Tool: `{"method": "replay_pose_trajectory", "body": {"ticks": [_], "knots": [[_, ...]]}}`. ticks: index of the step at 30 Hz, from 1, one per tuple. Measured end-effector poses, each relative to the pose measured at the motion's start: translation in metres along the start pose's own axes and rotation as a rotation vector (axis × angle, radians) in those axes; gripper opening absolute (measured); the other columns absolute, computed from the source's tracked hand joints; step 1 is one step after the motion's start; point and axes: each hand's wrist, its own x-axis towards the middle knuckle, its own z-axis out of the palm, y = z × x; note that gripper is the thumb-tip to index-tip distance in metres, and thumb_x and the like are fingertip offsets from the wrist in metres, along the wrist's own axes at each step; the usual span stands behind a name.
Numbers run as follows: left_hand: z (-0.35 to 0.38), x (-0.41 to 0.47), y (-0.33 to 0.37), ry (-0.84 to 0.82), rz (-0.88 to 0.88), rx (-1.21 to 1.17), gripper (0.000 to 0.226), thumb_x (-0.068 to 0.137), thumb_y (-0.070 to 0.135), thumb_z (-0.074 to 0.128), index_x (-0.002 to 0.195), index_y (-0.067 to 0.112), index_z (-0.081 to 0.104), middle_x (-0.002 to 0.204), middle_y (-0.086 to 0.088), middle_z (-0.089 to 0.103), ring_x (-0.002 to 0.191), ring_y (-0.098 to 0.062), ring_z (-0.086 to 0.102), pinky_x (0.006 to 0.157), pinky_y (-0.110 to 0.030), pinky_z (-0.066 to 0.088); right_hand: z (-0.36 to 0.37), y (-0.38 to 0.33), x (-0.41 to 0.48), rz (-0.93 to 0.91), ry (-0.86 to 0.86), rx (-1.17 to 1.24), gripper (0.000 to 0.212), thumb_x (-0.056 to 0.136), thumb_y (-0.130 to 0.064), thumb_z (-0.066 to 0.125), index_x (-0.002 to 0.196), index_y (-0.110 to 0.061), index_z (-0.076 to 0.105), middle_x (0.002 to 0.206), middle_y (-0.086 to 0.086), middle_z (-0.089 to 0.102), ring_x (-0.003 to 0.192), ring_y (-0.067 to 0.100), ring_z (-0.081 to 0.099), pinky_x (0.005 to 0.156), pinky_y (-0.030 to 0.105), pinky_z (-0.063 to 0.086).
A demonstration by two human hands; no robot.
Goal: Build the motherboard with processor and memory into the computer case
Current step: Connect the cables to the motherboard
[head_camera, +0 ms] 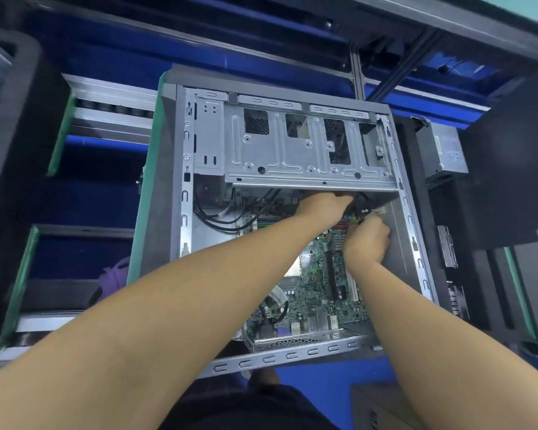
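- Upper left of the frame: a black computer housing (0,88) with a perforated mesh panel.
- Lower left: crumpled purple fabric (115,274) just beside the case's left wall.
- Centre: the computer case (185,193), grey sheet metal with slotted rims, lies open on the blue surface (308,386). The green motherboard (308,293) sits flat inside it, below the stamped drive cage (292,156).
- The left hand (323,206) reaches under the cage; its fingers are hidden, so I cannot tell its grip.
- The right hand (367,240) pinches a pale cable connector (380,210).
- Right: a boxy grey power supply (444,153).
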Motion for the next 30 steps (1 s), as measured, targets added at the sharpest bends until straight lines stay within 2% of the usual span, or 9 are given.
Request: {"method": "replay_pose_trajectory", "body": {"ticks": [5,10,13,17,21,23,26,28,30], "knots": [[-0.012,-0.021,-0.017,0.114,0.154,0.143,0.038,0.098,0.04,0.043,0.068,0.02,0.053,0.059,0.001,0.048,0.064,-0.025,0.051,0.052,-0.027,0.032,-0.009,0.0,-0.008,0.0,-0.05,-0.007,0.016,0.101,-0.004,0.052,0.107,0.008,0.06,0.108,0.031,0.068,0.099,0.043,0.068,0.078,0.041,0.054],[-0.042,-0.04,-0.038,0.136,0.122,0.465,0.041,0.097,0.037,0.044,0.06,0.018,0.041,0.059,0.0,0.045,0.054,-0.018,0.046,0.052,-0.027,0.035,-0.019,-0.014,-0.025,0.119,-0.176,0.131,0.034,0.096,-0.013,0.061,0.119,0.011,0.053,0.112,0.028,0.067,0.1,0.041,0.069,0.08,0.043,0.058],[-0.061,-0.052,-0.043,0.128,0.092,0.524,0.041,0.094,0.039,0.046,0.059,0.017,0.041,0.06,0.0,0.044,0.054,-0.017,0.043,0.052,-0.027,0.036,-0.024,-0.02,-0.029,0.183,-0.349,0.228,0.025,0.095,-0.012,0.056,0.105,0.01,0.063,0.094,0.025,0.071,0.081,0.038,0.073,0.071,0.046,0.062],[-0.071,-0.064,-0.057,0.139,-0.101,0.596,0.025,0.095,0.027,0.046,0.087,0.006,0.058,0.079,-0.005,0.057,0.073,-0.024,0.058,0.064,-0.032,0.048,-0.025,-0.025,-0.035,-0.025,-0.609,0.228,0.026,0.093,-0.012,0.054,0.086,0.007,0.07,0.063,0.017,0.067,0.046,0.023,0.055,0.048,0.028,0.046],[-0.064,-0.069,-0.059,0.276,-0.205,0.54,0.027,0.095,0.017,0.044,0.11,0.001,0.06,0.119,-0.02,0.057,0.107,-0.036,0.056,0.091,-0.043,0.049,-0.02,-0.026,-0.032,-0.23,-0.771,0.147,0.031,0.098,-0.016,0.054,0.088,0.008,0.072,0.078,0.023,0.074,0.051,0.024,0.056,0.052,0.03,0.047],[-0.06,-0.067,-0.056,0.252,-0.273,0.491,0.039,0.097,0.019,0.038,0.128,-0.002,0.051,0.137,-0.023,0.043,0.124,-0.04,0.043,0.104,-0.049,0.038,-0.018,-0.022,-0.029,-0.255,-0.822,0.126,0.03,0.101,-0.017,0.054,0.095,0.007,0.071,0.077,0.019,0.073,0.046,0.018,0.057,0.047,0.025,0.045],[-0.055,-0.062,-0.057,0.153,-0.414,0.454,0.053,0.093,0.012,0.039,0.142,-0.006,0.029,0.144,-0.027,0.029,0.13,-0.043,0.034,0.108,-0.05,0.033,-0.019,-0.017,-0.023,-0.273,-0.88,0.154,0.023,0.104,-0.015,0.052,0.108,0.0,0.068,0.071,0.005,0.067,0.043,0.01,0.054,0.039,0.023,0.041],[-0.055,-0.061,-0.058,0.221,-0.386,0.401,0.04,0.091,0.01,0.041,0.128,-0.006,0.046,0.132,-0.026,0.044,0.119,-0.04,0.046,0.098,-0.043,0.04,-0.021,-0.015,-0.017,-0.297,-0.889,0.182,0.02,0.103,-0.012,0.052,0.111,-0.005,0.069,0.071,0.002,0.067,0.049,0.009,0.054,0.042,0.021,0.041],[-0.056,-0.061,-0.06,0.344,-0.34,0.289,0.016,0.089,0.012,0.045,0.086,0.001,0.057,0.101,-0.019,0.058,0.086,-0.03,0.056,0.08,-0.035,0.044,-0.024,-0.014,-0.013,-0.317,-0.897,0.203,0.021,0.102,-0.01,0.051,0.111,-0.008,0.07,0.073,0.001,0.068,0.052,0.009,0.054,0.045,0.02,0.04]]}}
